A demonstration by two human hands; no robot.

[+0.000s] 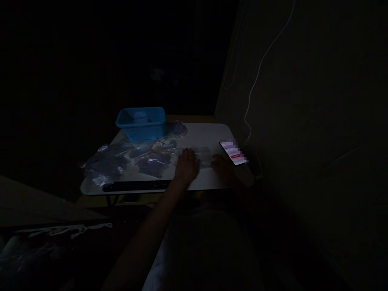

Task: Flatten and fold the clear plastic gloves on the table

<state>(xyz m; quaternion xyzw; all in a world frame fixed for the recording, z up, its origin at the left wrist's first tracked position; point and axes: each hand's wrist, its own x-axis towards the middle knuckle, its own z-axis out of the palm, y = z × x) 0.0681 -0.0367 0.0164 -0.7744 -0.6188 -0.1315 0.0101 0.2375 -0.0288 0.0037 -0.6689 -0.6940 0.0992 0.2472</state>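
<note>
A person works in near darkness at a white surface (203,133), the left arm reaching forward, the left hand (186,165) palm down with fingers outstretched on a clear plastic sheet (206,155). The right hand (223,167) angles inward from the other side, fingers bent at the sheet's right edge; from here I cannot tell whether they pinch it. A lit phone (231,151) lies just beside that hand.

Dark, home-like room, small white folding-style table (206,133), blue tub (147,132), white cable (258,72) along wall (318,101)
</note>
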